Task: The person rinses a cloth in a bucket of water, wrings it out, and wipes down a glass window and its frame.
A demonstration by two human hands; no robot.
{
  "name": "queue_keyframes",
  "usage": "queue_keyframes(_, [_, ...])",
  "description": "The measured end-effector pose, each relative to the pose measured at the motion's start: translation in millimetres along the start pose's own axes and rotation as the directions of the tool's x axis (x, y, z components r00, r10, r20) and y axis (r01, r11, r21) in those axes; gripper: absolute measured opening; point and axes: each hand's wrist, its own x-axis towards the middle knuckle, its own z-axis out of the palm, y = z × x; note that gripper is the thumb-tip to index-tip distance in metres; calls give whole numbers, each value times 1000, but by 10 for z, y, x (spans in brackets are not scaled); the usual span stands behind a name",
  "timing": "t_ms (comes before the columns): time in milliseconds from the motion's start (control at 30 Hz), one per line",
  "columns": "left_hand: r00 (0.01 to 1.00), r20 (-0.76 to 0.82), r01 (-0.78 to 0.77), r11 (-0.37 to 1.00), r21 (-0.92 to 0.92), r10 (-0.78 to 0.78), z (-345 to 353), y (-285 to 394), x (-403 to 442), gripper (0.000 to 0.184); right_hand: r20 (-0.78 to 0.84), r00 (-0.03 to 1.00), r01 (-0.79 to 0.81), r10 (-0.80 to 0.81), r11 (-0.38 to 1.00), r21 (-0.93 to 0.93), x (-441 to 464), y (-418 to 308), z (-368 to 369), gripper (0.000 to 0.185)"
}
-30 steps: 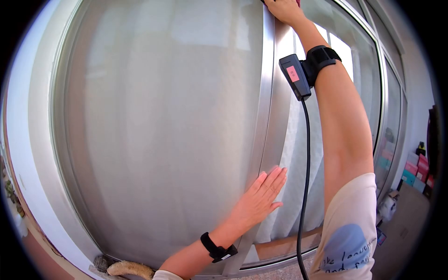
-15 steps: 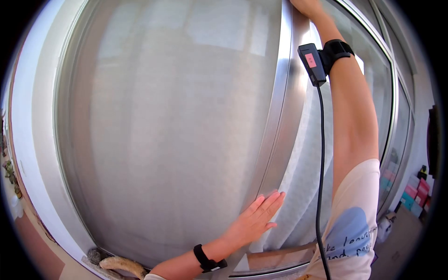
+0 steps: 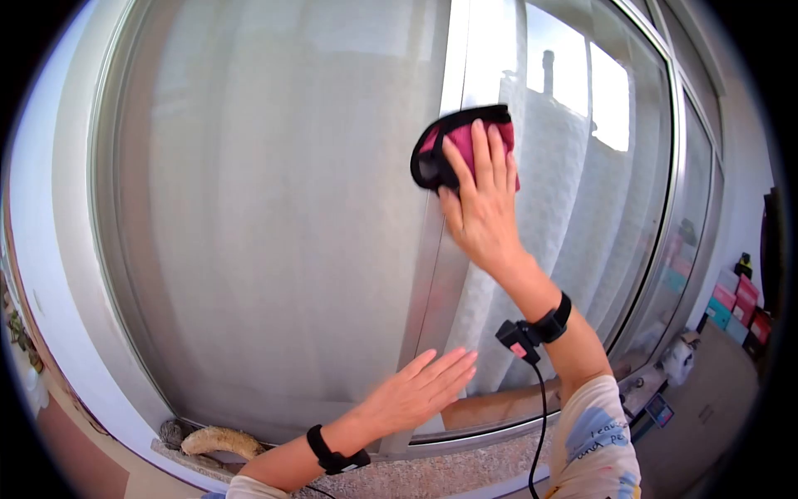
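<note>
1. The window (image 3: 283, 216) is the biggest thing. It fills most of the view and stands upright in front of the person.
2. The curtain (image 3: 573, 224) hangs in soft folds behind the glass, most likely to shade the room.
3. The metal post (image 3: 437, 287) runs up and down between two panes. Both hands are by it.
4. The stone ledge (image 3: 465, 459) sits under the window.
5. The right hand (image 3: 485, 212) is up high, over the post. Its grip is spread: the fingers lie long and a little apart on the cloth. I see no pinch, and the palm side is hidden. A flat hand probably pushes on more of the cloth, so it does not slip or drop.
6. The pink cloth (image 3: 462, 143) with black edges is under those fingers, at the post, partly over the left pane. Its left side bulges past the hand.
7. The left hand (image 3: 413, 392) is lower, at the post, and holds nothing. Its grip is flat, with fingers nearly straight and close together. Maybe it is there for balance. I cannot tell if it touches.
8. A curved tan thing (image 3: 220, 443) lies at the window's bottom left corner.
9. A small black box (image 3: 517, 341) is strapped to the right wrist, likely so the hand can be free.
</note>
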Motion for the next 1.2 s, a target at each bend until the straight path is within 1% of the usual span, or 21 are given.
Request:
queue_keyframes(33, [995, 91, 38, 999, -22, -35, -45, 122, -291, 49, 70, 997, -25, 23, 999, 22, -321, -135, 10, 66])
queue_keyframes(100, [931, 199, 341, 922, -184, -305, -105, 443, -932, 46, 162, 985, -75, 61, 994, 79, -992, -415, 68, 70])
queue_keyframes(167, [748, 286, 662, 709, -244, -599, -174, 742, -1648, 49, 272, 958, -120, 89, 988, 101, -1563, -663, 88, 69])
queue_keyframes(233, [568, 256, 823, 540, -176, -782, -433, 1092, -2222, 48, 294, 953, -116, 78, 987, 111, -1707, -689, 97, 69])
queue_keyframes(300, [453, 201, 884, 467, 26, -868, -771, 1342, -2645, 39, 300, 953, -63, 29, 993, 102, -1549, -616, 23, 67])
queue_keyframes(367, [269, 280, 944, 310, 114, -921, -964, 1603, -3067, 43, 246, 969, -25, 5, 997, 79, -1034, -412, -40, 67])
queue_keyframes(433, [245, 228, 951, 279, 132, -942, -1040, 1750, -3123, 43, 110, 994, -7, 7, 1000, 3, -421, -164, -48, 62])
queue_keyframes(500, [133, 224, 981, 160, 106, -966, -1102, 1772, -2968, 42, -91, 994, 54, -57, 998, -33, 166, 90, 15, 55])
queue_keyframes(533, [195, 205, 969, 221, 114, -959, -973, 1848, -3073, 43, -139, 988, 66, -73, 997, -50, 412, 212, 47, 53])
queue_keyframes(567, [197, 204, 968, 223, 117, -959, -915, 1836, -2996, 43, -188, 978, 75, -87, 995, -70, 596, 297, 55, 51])
queue_keyframes(633, [97, 275, 995, 83, -63, -957, -816, 1870, -2720, 45, -183, 981, 46, -63, 994, -98, 658, 245, 61, 49])
queue_keyframes(700, [88, 317, 993, 57, -107, -944, -780, 1922, -2621, 47, -169, 986, -27, 10, 995, -99, 464, 70, 69, 51])
queue_keyframes(767, [81, 341, 986, 26, -164, -937, -741, 1905, -2604, 49, -100, 995, -14, 0, 991, -131, 228, -79, 69, 54])
queue_keyframes(833, [217, 221, 975, 200, -95, -951, -771, 1922, -2627, 34, -122, 991, 39, -56, 990, -137, 275, 20, 71, 56])
queue_keyframes(867, [209, 232, 977, 194, -88, -950, -754, 1914, -2701, 34, -174, 981, 56, -79, 989, -137, 404, 100, 102, 56])
queue_keyframes(900, [165, 260, 983, 138, -117, -951, -715, 1897, -2836, 39, -203, 976, 40, -79, 981, -192, 548, 174, 107, 54])
queue_keyframes(933, [115, 295, 987, 77, -140, -948, -705, 1949, -2940, 46, -184, 972, 100, -143, 969, -227, 716, 333, 118, 53])
queue_keyframes(967, [80, 289, 991, 46, -123, -954, -735, 1886, -2830, 44, -213, 976, 1, -45, 979, -204, 892, 299, 46, 55])
queue_keyframes(1033, [106, 261, 978, 53, -203, -959, -698, 1787, -2728, 41, -254, 966, -3, -51, 978, -207, 1039, 442, 113, 55])
queue_keyframes(1100, [87, 269, 974, 24, -227, -959, -615, 1734, -2659, 39, -254, 965, 6, -64, 976, -220, 907, 425, 209, 55])
queue_keyframes(1200, [52, 307, 964, -33, -265, -950, -533, 1786, -2634, 39, -161, 985, 34, -61, 985, -167, 345, 124, 218, 55])
